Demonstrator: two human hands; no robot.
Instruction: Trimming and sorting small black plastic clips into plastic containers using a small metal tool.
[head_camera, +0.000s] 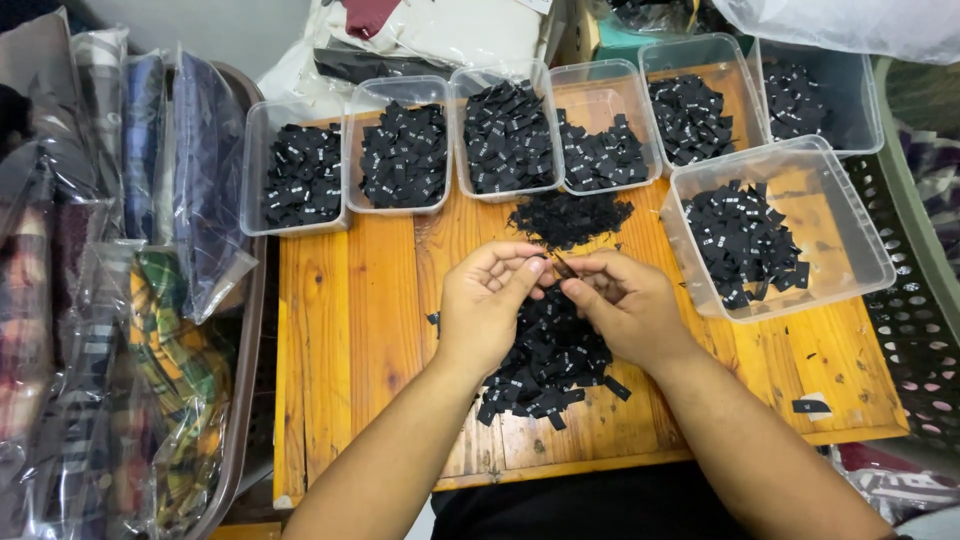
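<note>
My left hand (487, 297) and my right hand (622, 300) meet above a low wooden table (350, 330). Between their fingertips they pinch one small dark fabric label (563, 265). Under the hands lies a heap of black labels (545, 365). A second, flatter pile of black scraps (570, 215) lies just beyond the fingers. Several clear plastic tubs of black labels line the far edge, among them the leftmost tub (298, 175) and a larger tub (775, 230) at the right.
A brown basket (250, 330) at the left holds folded cloth in clear plastic bags (130, 300). A green perforated crate (915, 300) stands at the right. Bagged fabric is stacked behind the tubs. A single label (812, 405) lies near the table's right front corner.
</note>
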